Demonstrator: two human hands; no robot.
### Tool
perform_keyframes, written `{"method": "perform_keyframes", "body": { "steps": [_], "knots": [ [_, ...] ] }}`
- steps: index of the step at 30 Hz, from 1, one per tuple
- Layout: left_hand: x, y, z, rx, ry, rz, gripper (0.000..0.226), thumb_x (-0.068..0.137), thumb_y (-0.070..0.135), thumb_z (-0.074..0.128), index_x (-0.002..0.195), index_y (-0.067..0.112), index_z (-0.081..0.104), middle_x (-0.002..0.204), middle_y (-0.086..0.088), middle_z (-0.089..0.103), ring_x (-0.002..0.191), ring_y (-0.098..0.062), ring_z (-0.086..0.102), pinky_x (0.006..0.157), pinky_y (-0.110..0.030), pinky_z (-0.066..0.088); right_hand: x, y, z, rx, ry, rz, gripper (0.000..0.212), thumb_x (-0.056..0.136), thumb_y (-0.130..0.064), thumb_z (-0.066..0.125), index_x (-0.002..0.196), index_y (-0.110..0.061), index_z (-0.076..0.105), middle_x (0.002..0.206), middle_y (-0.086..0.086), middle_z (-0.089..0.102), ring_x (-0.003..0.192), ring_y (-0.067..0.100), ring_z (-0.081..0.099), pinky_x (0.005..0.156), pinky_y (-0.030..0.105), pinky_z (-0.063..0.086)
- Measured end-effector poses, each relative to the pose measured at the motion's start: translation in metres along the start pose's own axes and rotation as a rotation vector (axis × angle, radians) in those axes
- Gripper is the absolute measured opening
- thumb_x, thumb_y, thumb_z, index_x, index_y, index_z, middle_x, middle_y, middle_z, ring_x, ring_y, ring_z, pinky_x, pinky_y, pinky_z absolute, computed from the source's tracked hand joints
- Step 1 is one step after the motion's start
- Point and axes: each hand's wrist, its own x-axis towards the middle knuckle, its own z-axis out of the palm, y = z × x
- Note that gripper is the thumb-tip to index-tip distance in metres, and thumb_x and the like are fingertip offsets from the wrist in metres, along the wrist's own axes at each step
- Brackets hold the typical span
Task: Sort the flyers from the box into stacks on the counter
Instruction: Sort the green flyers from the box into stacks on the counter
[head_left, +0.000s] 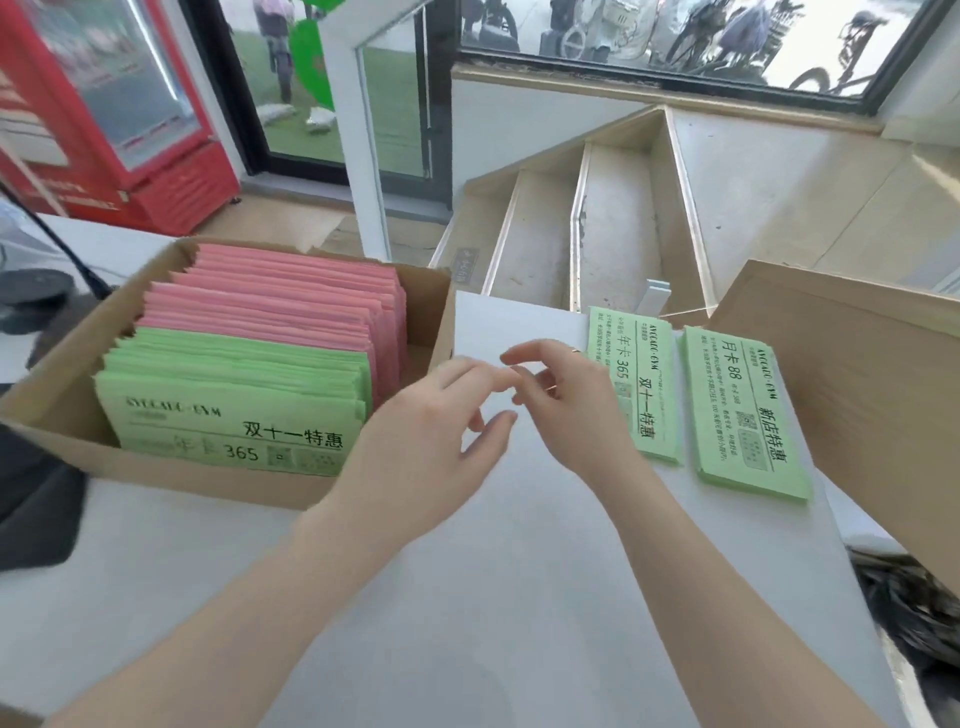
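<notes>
- Cardboard box (62, 395) at 9 o'clock on the counter (467, 571): green flyers (234, 410) in front, pink flyers (291, 296) behind, only top edges showing.
- Two green stacks at 3 o'clock: near stack (636, 384) partly hidden by the right hand (566, 400), far stack (743, 410) fully in view.
- Left hand (431, 421) and right hand at centre, fingers loosely curled, both holding nothing.
- Small print unreadable.
- Second cardboard piece (857, 395) cut off at the 3 o'clock edge.

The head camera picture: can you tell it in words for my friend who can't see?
Two empty hands, left hand and right hand, hover over a white counter. A cardboard box of green and pink flyers sits left; two green stacks lie right.
</notes>
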Motion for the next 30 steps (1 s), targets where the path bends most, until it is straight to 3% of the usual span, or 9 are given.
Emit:
{"method": "perform_keyframes", "body": {
  "steps": [3,6,10,15,17,20,25,27,30],
  "knots": [
    [-0.007,-0.033,-0.051,0.075,0.092,0.009,0.027,0.084,0.027,0.047,0.098,0.017,0.066,0.088,0.011,0.063,0.065,-0.004,0.052,0.058,-0.021,0.046,0.002,-0.032,0.024,0.002,-0.128,-0.186,0.032,0.088,0.001,0.048,0.112,-0.016,0.059,0.093,-0.01,0.063,0.072,0.002,0.059,0.073,0.015,0.046],
    [-0.017,-0.081,-0.094,0.08,0.126,-0.064,0.02,0.083,0.021,0.055,0.097,0.016,0.068,0.083,0.013,0.063,0.073,0.0,0.054,0.064,-0.007,0.042,0.002,-0.053,0.056,-0.099,-0.173,-0.322,0.027,0.085,-0.007,0.047,0.105,-0.013,0.066,0.093,-0.012,0.059,0.074,-0.011,0.051,0.072,0.006,0.039],
    [-0.029,-0.15,-0.143,0.133,-0.033,-0.031,0.016,0.079,0.016,0.059,0.089,0.017,0.071,0.081,0.017,0.06,0.074,0.009,0.054,0.068,-0.009,0.044,-0.002,-0.079,0.099,-0.203,-0.239,-0.315,0.027,0.085,-0.01,0.048,0.103,-0.016,0.067,0.091,-0.012,0.056,0.071,0.005,0.052,0.069,0.02,0.043],
    [-0.038,-0.211,-0.181,0.287,-0.237,0.149,0.018,0.077,0.024,0.061,0.088,0.016,0.073,0.085,0.007,0.068,0.082,-0.019,0.062,0.075,-0.028,0.048,0.0,-0.109,0.146,-0.482,-0.198,-0.39,0.033,0.083,-0.011,0.048,0.111,-0.015,0.065,0.102,-0.001,0.064,0.089,0.023,0.06,0.073,0.034,0.051],
    [-0.037,-0.223,-0.187,0.296,-0.279,0.187,0.016,0.075,0.021,0.065,0.089,0.016,0.073,0.085,0.004,0.069,0.08,-0.022,0.063,0.068,-0.029,0.05,0.002,-0.118,0.159,-0.571,-0.186,-0.367,0.032,0.081,-0.009,0.05,0.11,-0.012,0.065,0.101,0.003,0.065,0.086,0.028,0.061,0.068,0.04,0.053],
    [-0.037,-0.233,-0.191,0.23,-0.29,0.213,0.015,0.075,0.016,0.074,0.09,0.015,0.073,0.086,0.003,0.068,0.08,-0.023,0.063,0.065,-0.029,0.05,0.003,-0.127,0.169,-0.623,-0.181,-0.241,0.029,0.086,-0.007,0.055,0.115,-0.012,0.062,0.108,0.004,0.061,0.097,0.03,0.057,0.079,0.044,0.049],
    [-0.036,-0.237,-0.191,0.101,-0.33,0.204,0.023,0.078,0.022,0.072,0.101,0.018,0.071,0.09,0.005,0.06,0.086,-0.015,0.056,0.074,-0.028,0.045,0.002,-0.139,0.175,-0.628,-0.156,-0.121,0.025,0.085,-0.015,0.061,0.11,-0.017,0.06,0.106,-0.003,0.058,0.098,0.021,0.048,0.085,0.036,0.042],
    [-0.036,-0.239,-0.192,0.09,-0.354,0.266,0.02,0.076,0.027,0.071,0.094,0.018,0.071,0.086,0.004,0.06,0.078,-0.019,0.058,0.069,-0.035,0.05,0.003,-0.143,0.178,-0.672,-0.174,-0.096,0.023,0.083,-0.018,0.063,0.107,-0.018,0.063,0.098,-0.003,0.058,0.089,0.017,0.041,0.081,0.029,0.036],
    [-0.036,-0.242,-0.19,0.14,-0.324,0.377,0.025,0.075,0.04,0.058,0.077,0.02,0.072,0.079,0.001,0.059,0.067,-0.019,0.051,0.061,-0.036,0.05,0.0,-0.147,0.178,-0.651,-0.212,0.005,0.019,0.082,-0.023,0.066,0.102,-0.021,0.067,0.09,-0.004,0.055,0.086,0.016,0.042,0.082,0.032,0.04]
  ]
}}
